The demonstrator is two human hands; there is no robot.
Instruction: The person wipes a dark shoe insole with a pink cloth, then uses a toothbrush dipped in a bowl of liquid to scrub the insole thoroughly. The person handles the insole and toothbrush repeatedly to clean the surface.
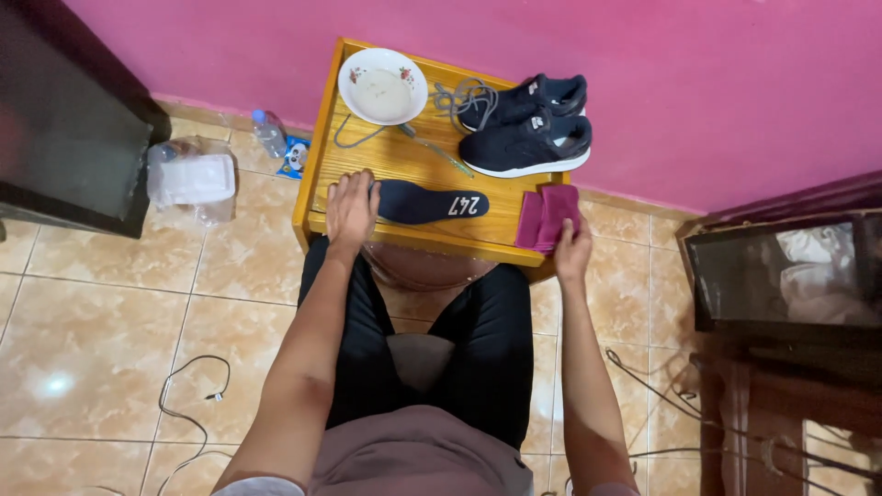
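Pink wall behind, tan tiled floor below; small wooden bench (322, 170) set against the wall, person seated at its near edge, knees under it.

Count on bench: one insole, one cloth, two shoes, one bowl, one loose lace, one thin stick-like tool.

Insole (432, 202): dark navy, lies flat along the bench's near edge, long axis left to right, white print near its right end. Left hand (352, 209) rests palm down over the insole's left end, fingers (354, 184) spread flat and pressing it, not curled round it.

Cloth (548, 217): magenta, folded, at the bench's near right corner, just right of the insole and apart from it. Right hand (571, 248) grips the cloth's lower edge, fingers clenched on it.

Shoes (528, 124): a pair, dark navy with white soles, side by side at the far right of the bench, toes pointing left.

Lace (464, 92): grey, tangled, touching the shoe toes. Tool (439, 152) lies slanted between bowl and insole.

Bowl (382, 85): white, flowered rim, pale liquid inside, far left corner.

Floor, left of bench: one plastic bottle (268, 133), one clear plastic bag (191, 179). Thin cable (188, 404) trails over the tiles.
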